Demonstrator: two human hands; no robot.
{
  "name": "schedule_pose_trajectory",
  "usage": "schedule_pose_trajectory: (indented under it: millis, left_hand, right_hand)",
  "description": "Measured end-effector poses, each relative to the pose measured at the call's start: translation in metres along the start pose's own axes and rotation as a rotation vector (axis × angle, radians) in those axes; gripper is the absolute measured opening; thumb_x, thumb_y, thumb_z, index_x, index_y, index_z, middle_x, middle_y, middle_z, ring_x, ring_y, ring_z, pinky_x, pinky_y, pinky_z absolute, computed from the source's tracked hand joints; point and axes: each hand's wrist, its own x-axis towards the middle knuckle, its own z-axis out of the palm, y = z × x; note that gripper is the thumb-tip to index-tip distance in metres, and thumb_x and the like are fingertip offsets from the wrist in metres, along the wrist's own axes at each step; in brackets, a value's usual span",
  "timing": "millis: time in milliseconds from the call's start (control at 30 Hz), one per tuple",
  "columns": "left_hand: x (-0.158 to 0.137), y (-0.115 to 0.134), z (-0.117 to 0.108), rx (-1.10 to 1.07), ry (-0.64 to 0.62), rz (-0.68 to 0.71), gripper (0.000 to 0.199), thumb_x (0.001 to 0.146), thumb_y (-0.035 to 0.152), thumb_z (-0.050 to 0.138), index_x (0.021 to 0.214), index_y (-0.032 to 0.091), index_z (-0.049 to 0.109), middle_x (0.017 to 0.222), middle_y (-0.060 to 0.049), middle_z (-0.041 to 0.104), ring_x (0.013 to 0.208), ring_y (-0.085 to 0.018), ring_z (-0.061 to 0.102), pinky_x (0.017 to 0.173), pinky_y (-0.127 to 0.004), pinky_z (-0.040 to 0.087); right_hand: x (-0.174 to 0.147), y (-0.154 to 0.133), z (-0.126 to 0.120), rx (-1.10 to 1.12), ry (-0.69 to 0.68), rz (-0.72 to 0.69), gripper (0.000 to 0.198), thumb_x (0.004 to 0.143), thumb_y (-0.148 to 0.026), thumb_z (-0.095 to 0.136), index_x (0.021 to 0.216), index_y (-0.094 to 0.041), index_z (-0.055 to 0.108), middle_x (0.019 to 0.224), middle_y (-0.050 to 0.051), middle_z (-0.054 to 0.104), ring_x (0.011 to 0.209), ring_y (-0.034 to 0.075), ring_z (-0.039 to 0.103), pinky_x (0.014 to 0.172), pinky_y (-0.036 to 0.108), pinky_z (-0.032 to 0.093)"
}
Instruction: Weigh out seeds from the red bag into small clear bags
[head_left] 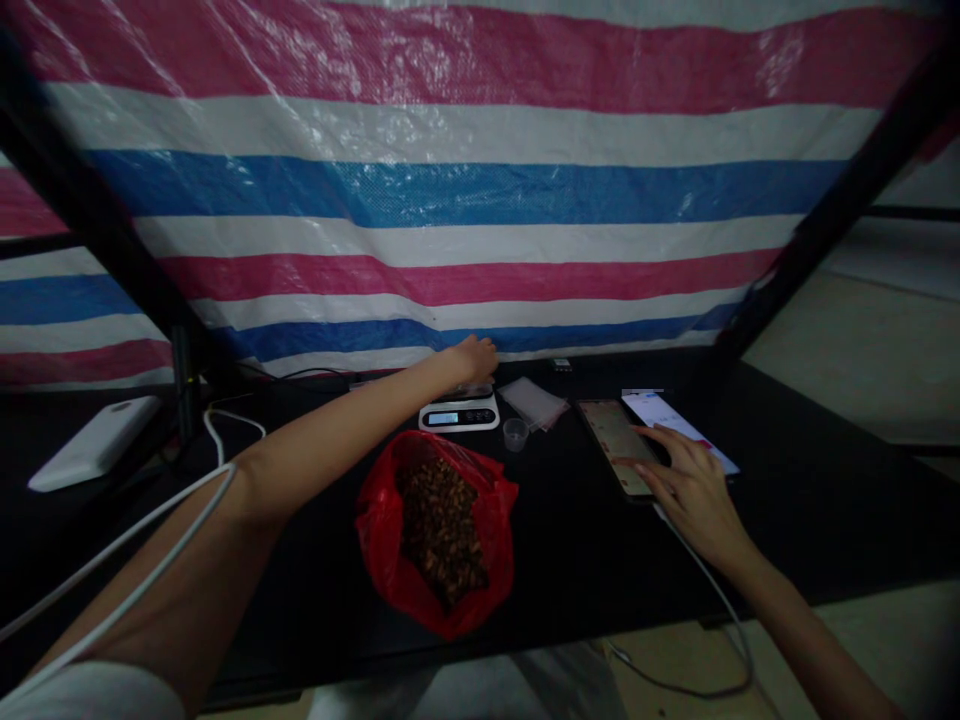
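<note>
My left hand (475, 358) is over the back of a small white digital scale (460, 413) with a lit display. Its fingers are curled down, and whatever may be in them is hidden. My right hand (688, 488) has its fingers apart, with fingertips at the screen of a phone (616, 445) lying flat. Close beside it lies a second phone (673, 418) with a bright screen, partly covered by that hand. In front of the scale, an open red plastic bag (382, 535) holds many small brown pieces (442, 530), like seeds or dried bits.
Right of the scale are a small clear plastic cup (515, 434) and clear plastic bags (534, 402). A white power bank (96, 442) lies at far left. A white cable (169, 555) crosses my left forearm. Striped plastic sheeting (465, 190) hangs behind the black table (570, 560).
</note>
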Motion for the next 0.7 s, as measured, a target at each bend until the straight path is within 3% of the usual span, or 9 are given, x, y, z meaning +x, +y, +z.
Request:
schedule_pose_trajectory:
  millis: [200, 400, 500, 633, 700]
  left_hand:
    - [0.008, 0.004, 0.018, -0.101, 0.122, -0.072, 0.022, 0.056, 0.001, 0.07, 0.045, 0.015, 0.057, 0.077, -0.013, 0.064, 0.103, -0.036, 0.049, 0.103, -0.055, 0.013]
    - [0.023, 0.006, 0.029, 0.009, -0.005, -0.142, 0.027, 0.043, 0.01, 0.081, 0.042, 0.015, 0.055, 0.074, -0.012, 0.064, 0.102, -0.042, 0.048, 0.101, -0.061, 0.008]
    - [0.032, 0.008, 0.037, 0.017, -0.015, -0.172, 0.024, 0.048, 0.013, 0.079, 0.043, 0.016, 0.056, 0.072, -0.012, 0.063, 0.102, -0.042, 0.049, 0.099, -0.063, 0.009]
    - [0.038, 0.01, 0.045, -0.099, 0.099, -0.177, 0.012, 0.062, 0.025, 0.071, 0.053, 0.019, 0.064, 0.071, -0.011, 0.063, 0.103, -0.041, 0.049, 0.098, -0.065, 0.011]
    - [0.037, 0.012, 0.044, -0.104, 0.095, -0.189, 0.006, 0.064, 0.027, 0.068, 0.061, 0.022, 0.069, 0.073, -0.01, 0.064, 0.105, -0.041, 0.048, 0.096, -0.066, 0.012]
  right_hand:
    - [-0.001, -0.003, -0.002, -0.013, 0.011, 0.004, 0.034, 0.091, -0.039, 0.036, 0.098, -0.034, 0.069, 0.127, 0.004, 0.051, 0.119, 0.028, 0.041, 0.09, 0.046, 0.032]
    - [0.0, -0.005, -0.004, 0.002, -0.027, 0.024, 0.033, 0.091, -0.038, 0.037, 0.099, -0.033, 0.068, 0.129, 0.003, 0.049, 0.12, 0.027, 0.04, 0.092, 0.046, 0.031]
    - [0.0, -0.006, -0.006, 0.001, -0.036, 0.039, 0.034, 0.092, -0.038, 0.036, 0.097, -0.031, 0.069, 0.129, 0.004, 0.049, 0.12, 0.027, 0.04, 0.093, 0.046, 0.03]
    - [0.001, -0.01, -0.009, 0.005, -0.043, 0.033, 0.034, 0.092, -0.036, 0.036, 0.099, -0.03, 0.069, 0.129, 0.004, 0.05, 0.12, 0.027, 0.04, 0.093, 0.046, 0.03]
    - [0.001, -0.01, -0.009, 0.006, -0.038, 0.029, 0.033, 0.092, -0.036, 0.037, 0.1, -0.031, 0.068, 0.129, 0.004, 0.05, 0.12, 0.027, 0.041, 0.093, 0.045, 0.031]
